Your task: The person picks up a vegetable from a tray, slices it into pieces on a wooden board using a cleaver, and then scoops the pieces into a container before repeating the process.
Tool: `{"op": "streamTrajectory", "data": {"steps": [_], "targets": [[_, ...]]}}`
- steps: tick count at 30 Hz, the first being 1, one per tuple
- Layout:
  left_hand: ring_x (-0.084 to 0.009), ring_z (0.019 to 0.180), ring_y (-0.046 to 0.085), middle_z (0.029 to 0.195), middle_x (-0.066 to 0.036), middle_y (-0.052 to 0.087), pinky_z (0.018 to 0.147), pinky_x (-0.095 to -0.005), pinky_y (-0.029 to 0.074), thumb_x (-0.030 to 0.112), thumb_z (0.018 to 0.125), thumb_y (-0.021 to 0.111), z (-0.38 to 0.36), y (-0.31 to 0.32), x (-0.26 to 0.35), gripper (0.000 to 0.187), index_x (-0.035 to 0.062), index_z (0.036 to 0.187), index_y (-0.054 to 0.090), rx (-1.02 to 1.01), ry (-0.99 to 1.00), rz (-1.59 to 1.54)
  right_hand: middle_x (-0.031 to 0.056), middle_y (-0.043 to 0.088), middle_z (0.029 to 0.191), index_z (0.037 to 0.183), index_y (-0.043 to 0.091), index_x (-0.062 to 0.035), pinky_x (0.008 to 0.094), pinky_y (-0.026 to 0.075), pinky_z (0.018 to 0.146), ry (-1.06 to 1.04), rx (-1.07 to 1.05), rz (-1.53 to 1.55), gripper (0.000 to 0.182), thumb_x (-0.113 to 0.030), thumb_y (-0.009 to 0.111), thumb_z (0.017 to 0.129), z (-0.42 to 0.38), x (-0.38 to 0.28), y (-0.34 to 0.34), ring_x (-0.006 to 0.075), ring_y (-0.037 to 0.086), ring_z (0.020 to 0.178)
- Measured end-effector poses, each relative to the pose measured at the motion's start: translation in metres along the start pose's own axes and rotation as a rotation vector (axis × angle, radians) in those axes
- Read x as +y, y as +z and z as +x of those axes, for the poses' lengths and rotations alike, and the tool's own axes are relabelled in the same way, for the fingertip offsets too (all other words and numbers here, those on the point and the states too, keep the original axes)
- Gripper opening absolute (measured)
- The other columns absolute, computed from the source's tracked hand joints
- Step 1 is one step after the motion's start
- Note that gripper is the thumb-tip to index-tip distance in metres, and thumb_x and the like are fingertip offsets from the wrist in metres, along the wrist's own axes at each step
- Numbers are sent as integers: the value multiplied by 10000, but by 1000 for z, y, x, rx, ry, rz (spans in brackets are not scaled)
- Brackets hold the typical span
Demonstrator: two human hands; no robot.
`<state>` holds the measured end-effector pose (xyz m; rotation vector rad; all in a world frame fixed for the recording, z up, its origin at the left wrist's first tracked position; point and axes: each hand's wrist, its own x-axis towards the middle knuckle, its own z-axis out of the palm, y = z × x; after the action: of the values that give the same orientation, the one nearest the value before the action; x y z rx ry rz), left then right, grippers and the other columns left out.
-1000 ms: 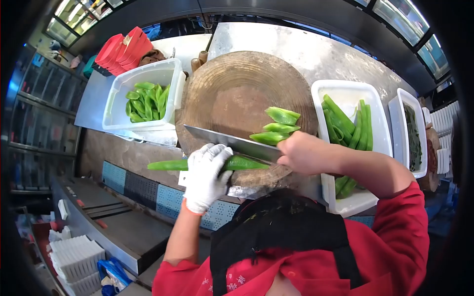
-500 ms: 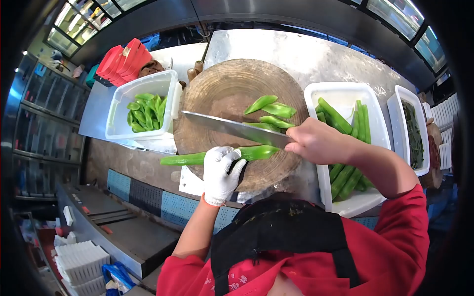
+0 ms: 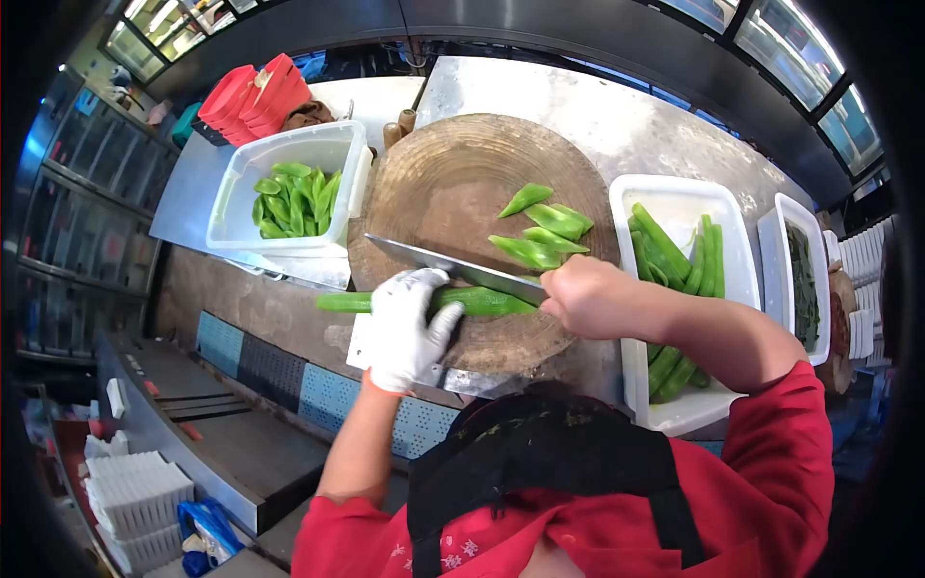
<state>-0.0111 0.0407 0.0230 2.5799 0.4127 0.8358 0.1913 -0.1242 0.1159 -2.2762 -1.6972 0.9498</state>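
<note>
My left hand (image 3: 409,326), in a white glove, presses on a long green vegetable (image 3: 491,302) lying across the near part of the round wooden chopping block (image 3: 434,183). My bare right hand (image 3: 588,297) is closed round the handle of a wide-bladed knife (image 3: 453,268). The blade lies along the far side of the vegetable, close to my gloved fingers, its tip pointing left. Beyond it, several slanted green slices (image 3: 554,220) rest on the block. The knife handle is hidden in my fist.
Cut slices fill part of a clear tub (image 3: 220,210) at left. Whole green vegetables lie in a white tub (image 3: 750,260) at right, beside a narrower tub (image 3: 779,275) of dark greens. Red containers (image 3: 275,94) stand at the back left.
The knife has come nearer and down to the vegetable's edge. Another slice lies apart on the block. My left hand has shifted slightly left, and the view has moved a little.
</note>
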Motion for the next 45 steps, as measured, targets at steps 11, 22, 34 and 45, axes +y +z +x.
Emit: {"op": "streamTrajectory", "data": {"steps": [11, 22, 34, 45], "targets": [[-323, 1009, 599, 1015, -90, 645, 883, -438, 458, 99, 627, 884, -40, 18, 3, 365, 110, 885, 627, 46, 76, -87, 276, 654, 817, 878, 639, 45, 507, 520, 782, -13, -106, -7, 228, -178, 627, 926, -20, -18, -10, 456, 657, 862], [-304, 1046, 622, 1152, -95, 685, 923, -425, 436, 34, 733, 778, -32, -19, -8, 525, 94, 1235, 635, -200, 75, 51, 243, 665, 858, 913, 637, 35, 506, 527, 772, -164, 30, -65, 195, -159, 625, 926, -5, 9, 19, 437, 662, 861], [-313, 842, 616, 853, -86, 643, 755, -431, 465, 23, 658, 829, -27, 23, 10, 238, 80, 830, 673, 85, 55, -141, 266, 634, 760, 828, 612, 50, 537, 496, 736, -165, 34, -27, 237, -165, 607, 927, -23, 4, -16, 464, 637, 801], [-314, 979, 618, 1030, -92, 691, 892, -418, 461, 107, 772, 797, -24, -13, 8, 387, 95, 1144, 690, -6, 45, 2, 280, 629, 766, 831, 609, 64, 518, 494, 711, -98, -17, 53, 258, -173, 671, 910, 15, -11, 11, 475, 630, 774]]}}
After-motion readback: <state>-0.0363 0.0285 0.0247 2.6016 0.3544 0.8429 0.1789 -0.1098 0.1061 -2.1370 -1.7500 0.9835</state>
